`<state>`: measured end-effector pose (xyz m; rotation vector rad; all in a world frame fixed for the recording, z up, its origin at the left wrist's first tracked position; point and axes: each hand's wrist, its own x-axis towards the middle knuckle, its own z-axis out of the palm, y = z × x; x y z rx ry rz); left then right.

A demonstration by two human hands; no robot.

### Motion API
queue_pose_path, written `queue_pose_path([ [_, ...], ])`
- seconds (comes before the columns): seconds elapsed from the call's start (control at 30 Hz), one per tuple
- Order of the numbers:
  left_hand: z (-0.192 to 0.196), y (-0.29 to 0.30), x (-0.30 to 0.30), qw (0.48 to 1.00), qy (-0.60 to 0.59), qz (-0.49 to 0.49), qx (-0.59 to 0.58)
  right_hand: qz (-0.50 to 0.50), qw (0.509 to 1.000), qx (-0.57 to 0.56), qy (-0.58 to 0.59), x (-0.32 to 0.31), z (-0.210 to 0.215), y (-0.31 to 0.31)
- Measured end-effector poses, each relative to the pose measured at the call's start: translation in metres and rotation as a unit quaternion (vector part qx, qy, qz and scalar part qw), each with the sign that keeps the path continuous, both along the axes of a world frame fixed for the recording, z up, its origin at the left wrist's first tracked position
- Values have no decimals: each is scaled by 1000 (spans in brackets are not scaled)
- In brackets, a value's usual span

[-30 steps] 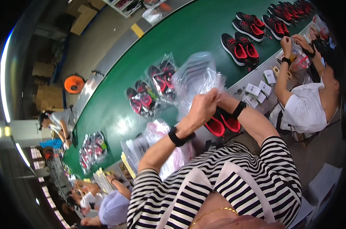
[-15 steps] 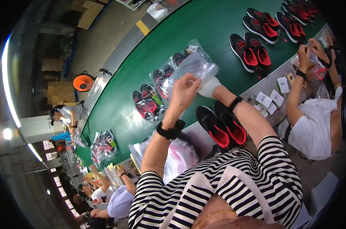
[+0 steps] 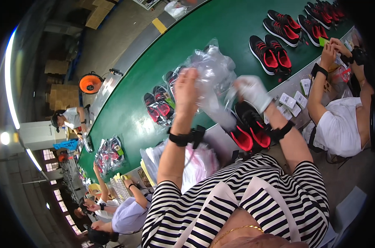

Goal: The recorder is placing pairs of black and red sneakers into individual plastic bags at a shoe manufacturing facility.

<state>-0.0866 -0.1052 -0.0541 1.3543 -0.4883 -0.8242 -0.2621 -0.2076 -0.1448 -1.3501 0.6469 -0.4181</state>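
My left hand (image 3: 186, 91) and my right hand (image 3: 253, 91), which wears a white glove, both grip a clear plastic bag (image 3: 211, 72) held up above the green conveyor belt (image 3: 220, 29). The bag hangs crumpled between the two hands. Below my right hand a pair of black and red sneakers (image 3: 247, 128) lies at the near edge of the belt. Each of my wrists carries a black band.
A bagged pair of sneakers (image 3: 158, 108) lies left of my hands, another bagged pair (image 3: 109, 152) farther left. Unbagged pairs (image 3: 271, 53) sit to the right. A stack of plastic bags (image 3: 195, 163) lies near me. A seated person in white (image 3: 340, 120) works at my right; others work at lower left.
Both hands have lifted the plastic bag higher and pulled apart, my left hand moving left and my right hand right. The sneakers under my hands have come into fuller view.
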Motion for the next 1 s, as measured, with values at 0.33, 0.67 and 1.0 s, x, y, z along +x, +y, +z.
queue_pose_path([
  [0.33,-4,22,-20,994,-98,16,-41,-113,762,-638,11,2,80,47],
  [0.67,2,23,-16,939,-285,-172,93,268,846,-425,177,9,1,30],
  [1.0,27,-77,8,979,-150,-129,53,-161,865,-408,245,-58,-9,-99],
])
